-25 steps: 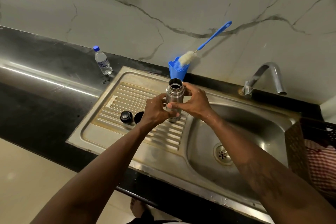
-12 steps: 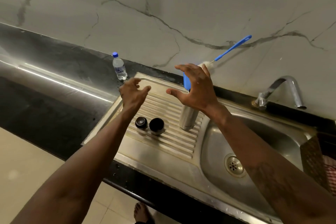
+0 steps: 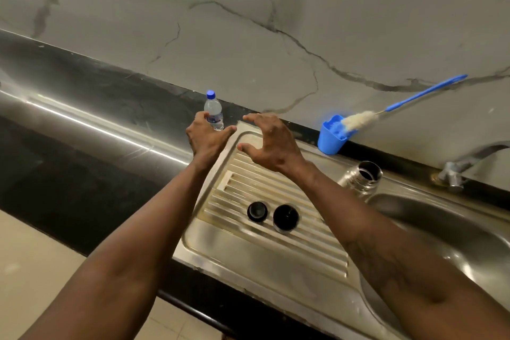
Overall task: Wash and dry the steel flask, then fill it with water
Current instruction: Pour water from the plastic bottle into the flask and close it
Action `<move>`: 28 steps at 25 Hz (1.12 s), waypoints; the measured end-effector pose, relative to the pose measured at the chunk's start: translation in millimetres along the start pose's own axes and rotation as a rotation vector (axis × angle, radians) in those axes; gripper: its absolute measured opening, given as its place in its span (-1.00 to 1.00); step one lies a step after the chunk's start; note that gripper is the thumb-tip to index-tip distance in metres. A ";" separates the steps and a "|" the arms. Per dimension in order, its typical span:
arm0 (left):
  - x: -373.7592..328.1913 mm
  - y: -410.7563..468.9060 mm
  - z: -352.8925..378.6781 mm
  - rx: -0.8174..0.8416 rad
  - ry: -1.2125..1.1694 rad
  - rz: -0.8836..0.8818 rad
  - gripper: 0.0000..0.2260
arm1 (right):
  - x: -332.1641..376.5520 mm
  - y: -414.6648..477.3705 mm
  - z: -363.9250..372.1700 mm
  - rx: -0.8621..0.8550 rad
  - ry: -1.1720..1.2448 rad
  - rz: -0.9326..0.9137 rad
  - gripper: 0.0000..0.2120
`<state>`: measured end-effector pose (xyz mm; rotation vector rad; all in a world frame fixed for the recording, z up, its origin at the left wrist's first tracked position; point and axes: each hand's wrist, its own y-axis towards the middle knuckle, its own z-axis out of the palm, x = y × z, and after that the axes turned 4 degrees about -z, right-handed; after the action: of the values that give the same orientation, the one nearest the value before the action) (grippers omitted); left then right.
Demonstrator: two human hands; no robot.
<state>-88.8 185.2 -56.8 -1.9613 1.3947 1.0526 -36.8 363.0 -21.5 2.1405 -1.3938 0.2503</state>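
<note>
The left hand is at the small plastic water bottle a little left of centre in the frame. Its thumb lies against the bottle's left side and its forefinger is stretched out straight under the label. The fingers are spread rather than wrapped, so it has no firm hold yet. Whether the palm touches the bottle cannot be told.

The right hand hovers just right of it above the drainboard. Its fingers are bent in a loose claw, it holds nothing, and it stands apart from the bottle.

The steel flask stands upright with its mouth open at the right of the frame, where the drainboard meets the sink basin. The right forearm partly hides it. Its black stopper and cap lie side by side on the drainboard ribs in the lower middle.

A bottle brush leans in a blue holder against the wall at upper right, and the tap is at the far right edge.

With the flask open and both hands going to the bottled water, this looks like the filling step. Whether the flask is already washed and dried cannot be read here.

The next move likely calls for the left hand to close round the bottle and lift it. The right hand would then twist off the blue screw cap, and the bottle would be carried across to the flask. The flask's mouth is narrow, so the pour would need a steady, slow tilt.
</note>
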 end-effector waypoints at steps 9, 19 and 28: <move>42.4 90.6 33.5 0.158 0.004 -0.062 -0.25 | -10.3 71.5 78.9 0.048 0.095 0.227 -0.38; 28.4 36.2 28.1 0.162 -0.095 0.244 -0.51 | -5.3 68.6 48.7 -0.142 0.235 0.291 -0.53; -32.4 -70.3 9.4 0.145 -0.093 0.477 -0.39 | -1.6 23.0 -60.0 -0.278 0.084 0.073 -0.52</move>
<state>-31.2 234.1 -37.7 -1.4897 1.8803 1.1875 -49.2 390.5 35.3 1.8351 -1.3731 0.1617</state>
